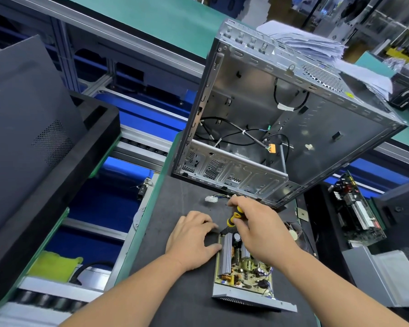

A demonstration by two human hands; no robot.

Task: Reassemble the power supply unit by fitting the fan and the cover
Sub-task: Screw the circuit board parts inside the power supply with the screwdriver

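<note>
The PSU [243, 267] lies uncovered on the dark mat [175, 204], its board and heatsinks showing, with its grey near wall toward the person. The right hand [262, 230] curls round a yellow-and-black screwdriver [234, 215], tip down at the unit's far edge. The left hand [191, 237] sits just left of that grip, fingers spread and fairly straight, fingertips touching the unit's far-left corner; it holds nothing. Beyond the grip, close by, the open case [281, 119] overhangs the mat's far end, and a white plug [210, 198] lies between case and hands. Left of the hands the mat is bare to its green edge. Right of the grip, a circuit board [357, 208] stands well apart.
</note>
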